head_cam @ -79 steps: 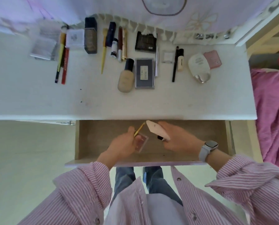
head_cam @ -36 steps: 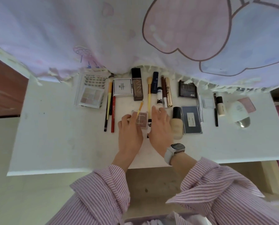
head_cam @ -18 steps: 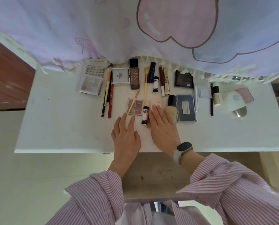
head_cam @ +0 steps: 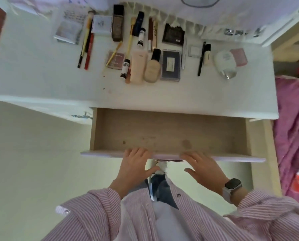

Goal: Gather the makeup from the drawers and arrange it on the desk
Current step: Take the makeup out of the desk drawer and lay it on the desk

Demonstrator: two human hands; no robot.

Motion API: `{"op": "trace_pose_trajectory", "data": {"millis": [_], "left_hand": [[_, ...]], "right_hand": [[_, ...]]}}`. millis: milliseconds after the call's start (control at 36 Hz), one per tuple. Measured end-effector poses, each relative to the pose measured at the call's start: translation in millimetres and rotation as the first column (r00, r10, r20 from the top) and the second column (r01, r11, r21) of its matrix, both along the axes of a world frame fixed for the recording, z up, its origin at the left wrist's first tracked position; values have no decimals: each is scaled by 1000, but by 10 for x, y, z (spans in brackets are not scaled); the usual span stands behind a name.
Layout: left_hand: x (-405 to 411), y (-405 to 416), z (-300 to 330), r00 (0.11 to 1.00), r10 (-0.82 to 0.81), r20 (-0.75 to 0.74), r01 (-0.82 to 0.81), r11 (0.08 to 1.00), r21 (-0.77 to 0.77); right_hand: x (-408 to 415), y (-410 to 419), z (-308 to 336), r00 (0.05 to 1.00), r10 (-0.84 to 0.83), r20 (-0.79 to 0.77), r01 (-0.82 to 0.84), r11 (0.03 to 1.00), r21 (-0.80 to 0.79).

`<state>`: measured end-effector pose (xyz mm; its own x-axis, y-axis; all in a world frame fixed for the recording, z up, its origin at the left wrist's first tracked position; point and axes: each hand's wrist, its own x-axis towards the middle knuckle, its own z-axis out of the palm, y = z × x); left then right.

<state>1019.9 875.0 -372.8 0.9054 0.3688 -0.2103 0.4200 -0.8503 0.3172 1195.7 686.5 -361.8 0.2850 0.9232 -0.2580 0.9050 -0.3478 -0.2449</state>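
The wooden drawer [head_cam: 169,131] stands pulled out under the white desk [head_cam: 41,77], and its visible floor holds nothing. My left hand [head_cam: 134,169] and my right hand [head_cam: 202,169] rest flat with spread fingers on the drawer's front panel [head_cam: 232,158], holding nothing. Rows of makeup lie on the desk: a pink blush palette [head_cam: 115,60] with a thin yellow brush [head_cam: 112,55] across it, a peach tube [head_cam: 138,66], a foundation bottle [head_cam: 152,66], a dark compact [head_cam: 170,66] and red and black pencils [head_cam: 86,49].
A lilac cloth [head_cam: 162,4] hangs over the desk's far edge. A pink bedspread [head_cam: 294,127] lies to the right. A metal hook [head_cam: 81,116] sticks out under the desk at the drawer's left. Pale floor lies to the left.
Both hands carried the blush palette, brush and peach tube from the drawer to the desk, set them down, then drew back to the drawer's front panel.
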Motion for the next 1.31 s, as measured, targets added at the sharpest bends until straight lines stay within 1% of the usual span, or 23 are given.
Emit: {"op": "trace_pose_trajectory", "data": {"millis": [56, 139, 222, 306, 361, 417, 472, 556, 639, 694, 750, 778, 917, 1028, 1139, 1250, 1306], "left_hand": [[12, -41, -90, 999, -41, -26, 43, 997, 69], [72, -1, -180, 997, -70, 19, 66, 985, 162], [77, 43, -169, 988, -146, 58, 130, 966, 224], [114, 70, -122, 987, -136, 80, 112, 963, 246], [155, 95, -104, 988, -137, 69, 114, 958, 264], [189, 119, -119, 987, -153, 52, 133, 952, 277], [198, 144, -160, 983, -172, 70, 144, 944, 296], [174, 174, -192, 972, -195, 133, 138, 928, 347], [184, 195, -209, 967, -174, 189, 94, 925, 369], [277, 234, -205, 972, -118, 203, 36, 929, 369], [398, 295, -177, 979, -62, 195, -13, 932, 363], [448, 329, -162, 983, -58, 176, -11, 929, 370], [512, 476, -172, 987, -145, 77, 99, 901, 422], [515, 525, -209, 983, -167, 78, 117, 893, 435], [554, 564, -231, 982, -171, 86, 116, 889, 443], [641, 619, -228, 983, -148, 108, 83, 884, 461], [711, 671, -206, 984, -147, 98, 83, 875, 478]], "right_hand": [[65, -69, -84, 996, -57, 74, 58, 998, -10], [202, -100, -187, 982, -84, 170, 89, 996, -19], [291, -135, -188, 986, -27, 166, 25, 1000, 17], [350, -121, -138, 985, 10, 174, -24, 997, 77], [402, -99, -128, 983, 29, 181, -49, 993, 111], [438, -78, -126, 976, 50, 213, -74, 992, 106], [463, -69, -143, 963, 59, 262, -90, 990, 106], [503, -81, -149, 949, 43, 313, -93, 985, 147], [540, -71, -165, 937, 74, 342, -114, 989, 97], [566, 10, -180, 944, 15, 328, -41, 997, 71], [614, 121, -169, 946, -69, 316, 48, 996, 73], [643, 165, -160, 944, -83, 319, 64, 995, 72], [745, 197, -214, 940, -38, 340, 21, 998, 53], [762, 155, -323, 933, -68, 353, 52, 997, 53], [770, 152, -371, 916, -98, 389, 59, 992, 112], [848, 276, -239, 900, -148, 410, 78, 980, 182], [929, 344, -175, 890, -140, 434, 71, 983, 171]]}}
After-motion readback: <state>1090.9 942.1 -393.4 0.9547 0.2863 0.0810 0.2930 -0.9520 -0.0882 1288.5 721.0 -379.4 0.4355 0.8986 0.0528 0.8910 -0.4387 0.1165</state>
